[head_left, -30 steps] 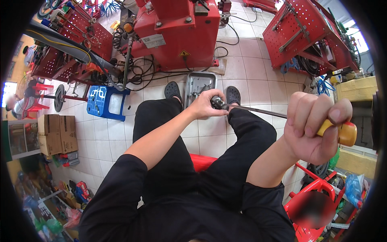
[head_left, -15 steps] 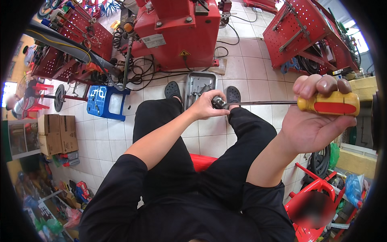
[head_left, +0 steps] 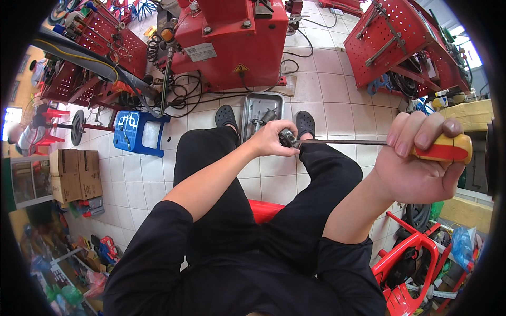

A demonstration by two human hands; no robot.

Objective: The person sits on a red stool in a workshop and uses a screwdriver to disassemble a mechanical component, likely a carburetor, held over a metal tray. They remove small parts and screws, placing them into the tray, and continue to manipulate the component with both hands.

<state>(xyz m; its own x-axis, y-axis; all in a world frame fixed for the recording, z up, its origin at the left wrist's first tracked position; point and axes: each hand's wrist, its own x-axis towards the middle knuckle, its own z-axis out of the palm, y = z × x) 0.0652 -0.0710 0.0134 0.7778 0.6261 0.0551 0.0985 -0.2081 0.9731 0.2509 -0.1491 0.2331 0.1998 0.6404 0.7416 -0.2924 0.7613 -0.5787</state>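
Observation:
My left hand (head_left: 271, 139) is closed around a small dark metal part (head_left: 289, 138), held above the gap between my knees; the fingers hide much of it. In my right hand (head_left: 414, 163) is a screwdriver (head_left: 443, 148) with a yellow and red handle, the fingers wrapped round it. Its long shaft points left, and its tip meets the metal part at my left hand. On the floor between my feet lies a metal tray (head_left: 281, 108) with several metal parts (head_left: 262, 119) in it.
A large red machine (head_left: 237, 58) stands ahead, with black hoses (head_left: 184, 97) on the tiles beside it. Left are a blue stool (head_left: 138, 132) and cardboard boxes (head_left: 75, 175). Red perforated racks (head_left: 377, 50) flank the machine. A red chair (head_left: 421, 253) is at lower right.
My right hand has turned about the screwdriver handle and dropped slightly, its fingers now covering more of the handle. The metal part in my left hand has tilted a little.

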